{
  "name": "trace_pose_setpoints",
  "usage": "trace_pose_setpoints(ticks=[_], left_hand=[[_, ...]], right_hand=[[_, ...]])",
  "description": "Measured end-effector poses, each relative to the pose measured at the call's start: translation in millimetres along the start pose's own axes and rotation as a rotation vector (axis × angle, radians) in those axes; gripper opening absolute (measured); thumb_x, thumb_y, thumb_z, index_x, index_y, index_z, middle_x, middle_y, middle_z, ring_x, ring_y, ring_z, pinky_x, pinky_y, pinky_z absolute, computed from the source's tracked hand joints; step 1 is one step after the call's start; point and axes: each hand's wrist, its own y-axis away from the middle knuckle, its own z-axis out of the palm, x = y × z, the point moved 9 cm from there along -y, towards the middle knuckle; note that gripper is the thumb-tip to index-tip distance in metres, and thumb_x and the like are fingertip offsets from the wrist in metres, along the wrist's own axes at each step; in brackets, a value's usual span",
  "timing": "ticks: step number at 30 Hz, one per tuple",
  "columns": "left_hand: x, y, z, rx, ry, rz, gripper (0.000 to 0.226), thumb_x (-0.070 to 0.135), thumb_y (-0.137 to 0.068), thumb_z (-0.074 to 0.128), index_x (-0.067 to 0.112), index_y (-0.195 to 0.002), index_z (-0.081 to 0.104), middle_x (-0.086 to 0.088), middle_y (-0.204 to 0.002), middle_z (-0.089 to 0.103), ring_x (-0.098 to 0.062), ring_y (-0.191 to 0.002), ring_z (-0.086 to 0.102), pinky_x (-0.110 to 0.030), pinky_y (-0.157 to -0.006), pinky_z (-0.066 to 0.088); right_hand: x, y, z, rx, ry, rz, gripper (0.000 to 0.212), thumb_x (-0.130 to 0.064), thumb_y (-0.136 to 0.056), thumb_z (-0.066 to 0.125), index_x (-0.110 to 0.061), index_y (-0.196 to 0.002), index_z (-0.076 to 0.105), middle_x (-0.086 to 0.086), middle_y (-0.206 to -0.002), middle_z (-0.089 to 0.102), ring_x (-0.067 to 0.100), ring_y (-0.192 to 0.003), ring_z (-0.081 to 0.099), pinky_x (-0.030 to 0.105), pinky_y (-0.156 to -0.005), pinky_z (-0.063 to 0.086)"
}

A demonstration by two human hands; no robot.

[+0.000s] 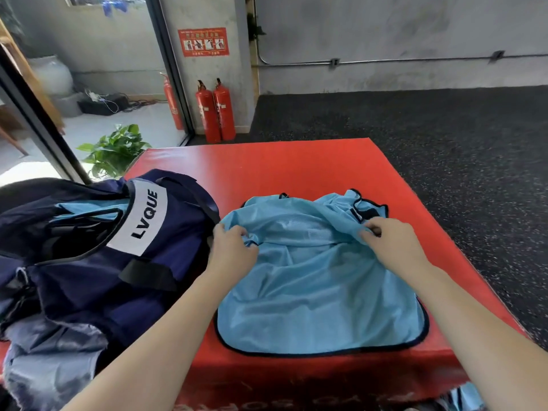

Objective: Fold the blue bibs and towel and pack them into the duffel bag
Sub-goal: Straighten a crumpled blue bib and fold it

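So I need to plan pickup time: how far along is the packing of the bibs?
Light blue fabric already shows inside the open duffel bag, likely a packed bib. In hand: the left hand and right hand pinch the top of a blue bib spread on the red mat, unfolded. More blue fabric waits at the bottom right. No towel is identifiable.

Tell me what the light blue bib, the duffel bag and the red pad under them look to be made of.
Light blue bib: thin synthetic mesh, going by its fine grid texture, with dark binding along the edge.
Duffel bag: woven nylon-like fabric, slight sheen, soft creases.
Red pad: probably vinyl-covered foam; smooth, faintly glossy skin, rounded edges.
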Motion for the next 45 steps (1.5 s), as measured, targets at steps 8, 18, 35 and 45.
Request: trace_pose_setpoints(ticks=[8,18,35,45], left_hand=[[1.5,-10.3,-3.3,0.000,0.026,0.006,0.035,0.017,-0.088,0.067,0.004,-0.121,0.065,-0.012,-0.131,0.050,-0.027,-0.117,0.050,-0.021,-0.090,0.035],[10.3,10.8,-9.0,0.011,-0.101,0.103,0.036,0.027,-0.092,0.061,0.011,-0.125,0.062,-0.005,-0.130,0.054,-0.029,-0.120,0.048,-0.045,-0.097,0.044],[53.9,38.0,18.5,-0.087,-0.115,0.316,0.040,0.029,-0.097,0.057,0.021,-0.136,0.054,0.006,-0.138,0.050,-0.018,-0.132,0.044,-0.043,-0.110,0.033],[123.2,74.3,36.5,-0.176,0.349,0.458,0.034,0.030,-0.088,0.074,0.031,-0.122,0.067,0.014,-0.105,0.065,-0.002,-0.083,0.062,-0.012,-0.077,0.045]], right_hand=[[-1.1,2.5,-38.6,0.225,-0.417,-0.040,0.011,-0.019,-0.094,0.068,-0.025,-0.100,0.074,-0.014,-0.094,0.073,0.008,-0.084,0.065,0.027,-0.080,0.050],[-15.2,37.0,-26.7,-0.215,-0.295,-0.137,0.015,-0.020,-0.090,0.072,-0.025,-0.078,0.079,0.001,-0.078,0.075,0.020,-0.072,0.067,0.035,-0.073,0.054],[14.6,55.4,1.9,-0.451,-0.051,0.052,0.059,-0.024,-0.070,0.089,-0.031,-0.120,0.060,-0.007,-0.092,0.071,0.002,-0.071,0.065,0.017,-0.066,0.052],[-7.4,32.6,-26.5,-0.179,-1.000,0.140,0.027,0.007,-0.086,0.069,-0.012,-0.105,0.071,0.002,-0.090,0.066,0.012,-0.075,0.065,0.027,-0.062,0.055]])
